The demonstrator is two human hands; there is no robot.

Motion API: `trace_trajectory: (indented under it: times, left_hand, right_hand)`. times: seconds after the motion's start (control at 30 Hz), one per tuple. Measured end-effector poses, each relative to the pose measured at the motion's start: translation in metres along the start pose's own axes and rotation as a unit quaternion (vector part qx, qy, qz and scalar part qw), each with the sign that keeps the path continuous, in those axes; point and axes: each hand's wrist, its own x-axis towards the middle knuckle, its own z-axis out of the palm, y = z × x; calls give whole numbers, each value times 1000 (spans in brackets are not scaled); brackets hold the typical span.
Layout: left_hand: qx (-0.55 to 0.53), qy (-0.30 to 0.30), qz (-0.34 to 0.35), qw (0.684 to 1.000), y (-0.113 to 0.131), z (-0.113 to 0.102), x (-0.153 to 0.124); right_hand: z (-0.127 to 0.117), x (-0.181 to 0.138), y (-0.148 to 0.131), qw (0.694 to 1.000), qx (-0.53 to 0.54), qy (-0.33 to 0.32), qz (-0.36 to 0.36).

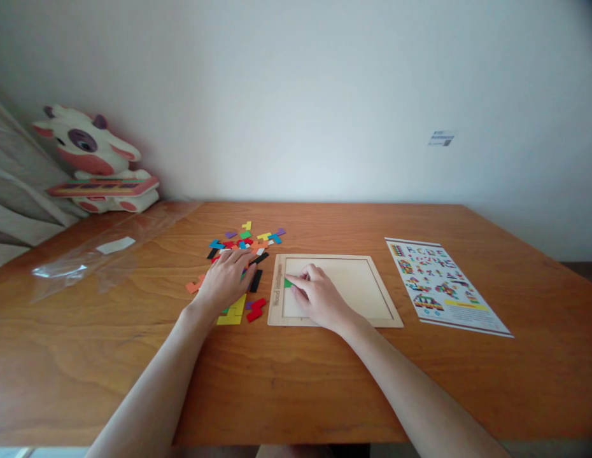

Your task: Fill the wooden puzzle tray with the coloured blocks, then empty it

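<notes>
My right hand (317, 289) is over the left part of a wooden puzzle board (358, 286), its fingers closed on a green puzzle piece (288, 283) near the frame's left side. Most of that piece is hidden by the fingers. My left hand (229, 275) lies, fingers stretched out, on a heap of coloured puzzle pieces. Around it are a black piece (256, 281), a red piece (256, 310), an orange piece (195, 284) and yellow pieces (233, 312). What lies under the left palm is hidden.
A printed pattern sheet (444, 286) lies right of the board. At the left is a clear plastic bag (109, 254) with a white label. Behind it stands a cow-shaped toy keyboard (100, 165) by a curtain. The wooden table (296, 381) meets a wall at the back.
</notes>
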Motion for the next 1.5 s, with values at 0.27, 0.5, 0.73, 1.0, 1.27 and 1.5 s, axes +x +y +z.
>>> trace_trajectory:
  times: [0.27,0.5,0.73,1.0,1.27,1.5]
  left_hand:
    - [-21,-72,-1,997,8,11,6]
    - [-7,-19,-10,1000,6,7,3]
    - [-29,-4,-16,999,13,8,6]
    - [-72,-4,-82,994,10,9,7]
    - [-113,-34,-148,982,11,5,7]
    - [-178,-17,-162,970,8,8,7]
  right_hand:
    - [-2,-1,-3,999,38,21,18]
    - [1,0,2,995,70,53,47]
    - [-7,-1,-2,999,31,7,41]
    - [-7,-2,-3,998,41,9,44]
    - [-4,-2,-2,998,33,20,43]
    - [-2,-3,0,998,42,34,35]
